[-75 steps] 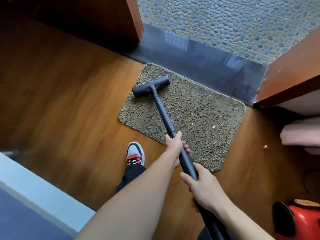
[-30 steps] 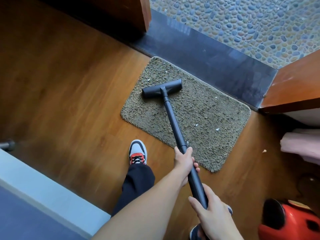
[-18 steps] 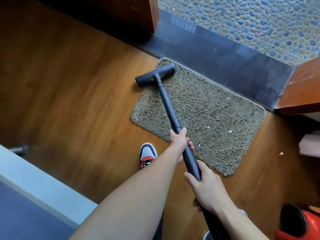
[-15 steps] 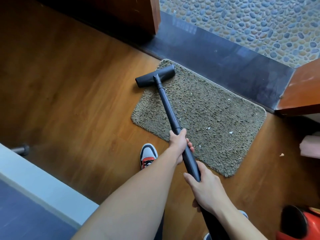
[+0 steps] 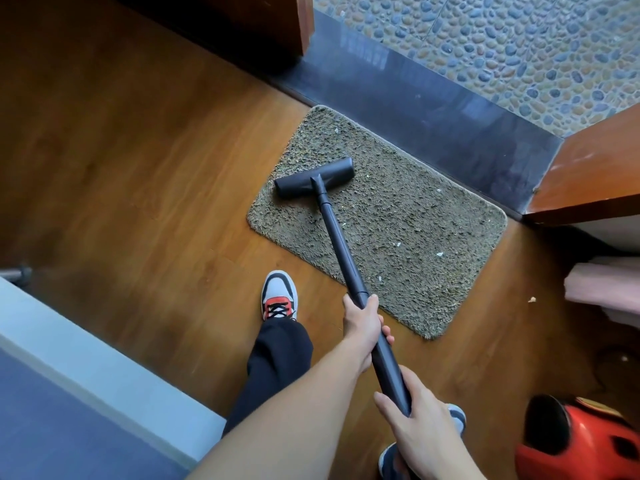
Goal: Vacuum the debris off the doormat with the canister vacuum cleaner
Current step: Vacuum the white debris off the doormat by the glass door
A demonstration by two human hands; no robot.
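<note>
On the mat (image 5: 398, 223) by the doorway sits the nozzle (image 5: 314, 177), among pale crumbs (image 5: 440, 254). Both hands grasp the wand (image 5: 341, 247): left (image 5: 360, 322) ahead, right (image 5: 420, 434) behind. Red canister (image 5: 575, 441) stands at right.

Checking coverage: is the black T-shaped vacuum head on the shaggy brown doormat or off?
On: the vacuum head rests inside the doormat's left edge.

Daylight from doorway, glare on sill (image 5: 415, 109); edges warped, corners dim.
</note>
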